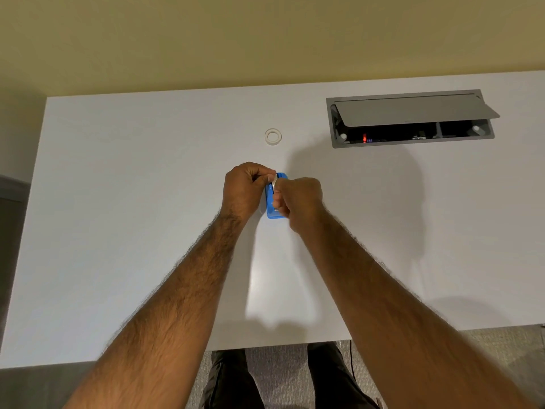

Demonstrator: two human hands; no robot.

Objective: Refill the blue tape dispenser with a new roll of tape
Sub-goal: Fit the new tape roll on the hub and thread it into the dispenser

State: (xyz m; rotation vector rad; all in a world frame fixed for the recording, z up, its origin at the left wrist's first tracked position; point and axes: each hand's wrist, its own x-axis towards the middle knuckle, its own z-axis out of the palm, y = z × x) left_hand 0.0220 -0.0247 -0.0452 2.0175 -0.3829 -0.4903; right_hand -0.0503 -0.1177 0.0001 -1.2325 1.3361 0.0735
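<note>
Both hands, left hand (246,188) and right hand (298,199), grasp the blue dispenser (272,212), perhaps seating tape; another roll (273,136) lies apart on the desk (132,202).

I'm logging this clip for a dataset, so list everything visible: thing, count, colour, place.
desk: one, white, fills the middle of the view.
blue tape dispenser: one, blue, desk centre, between both hands.
tape roll in dispenser: one, pale, mostly hidden by fingers.
loose tape ring: one, whitish, flat on the desk beyond the dispenser, apart from it.
cable box: one, grey, set into the desk at far right, lid propped open.
wall: yellowish, behind the desk.
floor: grey carpet, under the near edge.
legs: two, dark trousers, bottom centre.
left hand: one, gripping at the dispenser's left.
right hand: one, closed at its right.
</note>
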